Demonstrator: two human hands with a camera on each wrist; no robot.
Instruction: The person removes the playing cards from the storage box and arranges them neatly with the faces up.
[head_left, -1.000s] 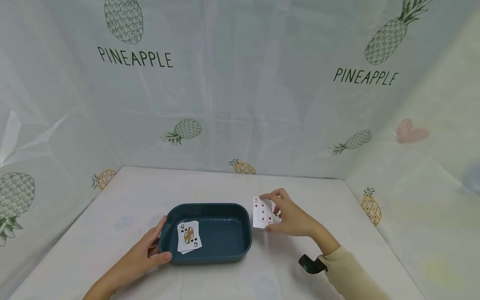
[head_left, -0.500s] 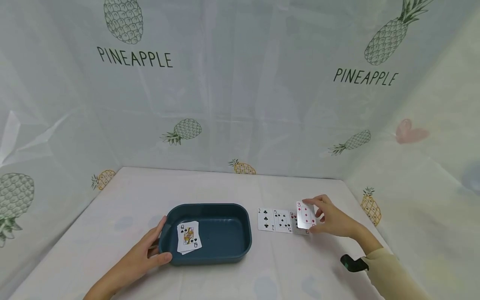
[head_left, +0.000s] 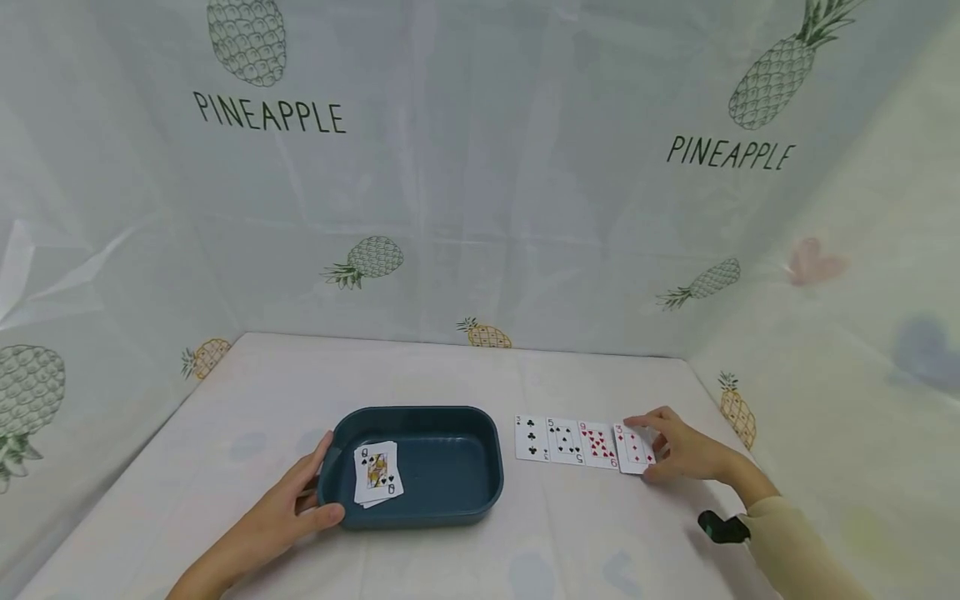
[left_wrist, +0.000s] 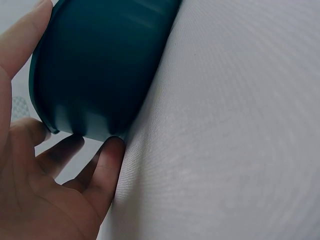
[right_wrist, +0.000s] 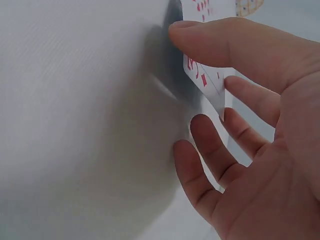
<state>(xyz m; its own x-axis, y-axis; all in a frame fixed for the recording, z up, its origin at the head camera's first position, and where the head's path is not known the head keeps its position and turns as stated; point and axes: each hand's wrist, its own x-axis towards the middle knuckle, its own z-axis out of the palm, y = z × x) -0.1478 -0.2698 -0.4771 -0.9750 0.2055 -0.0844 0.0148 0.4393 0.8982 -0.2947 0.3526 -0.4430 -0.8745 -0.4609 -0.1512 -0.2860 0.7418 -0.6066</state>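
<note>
A dark blue rectangular tub (head_left: 450,479) stands on the table, with a queen of spades (head_left: 378,471) on top of at least one other card inside. My left hand (head_left: 281,508) grips the tub's left end, thumb at the near corner; in the left wrist view its curled fingertips touch the wall. My right hand (head_left: 686,450) pinches a diamonds playing card (head_left: 632,450) by its far and near edges, at the right end of a row. Left of it lie a three of clubs (head_left: 532,439), a five of spades (head_left: 565,441) and a hearts card (head_left: 597,445).
White cloth covers the table (head_left: 450,567). A pineapple-print sheet (head_left: 480,208) rises behind and at both sides. A dark device (head_left: 723,527) is at my right wrist.
My right hand has carried the diamonds card rightward from beside the tub, past the other cards, and down to the row's right end. The left hand and tub have stayed put.
</note>
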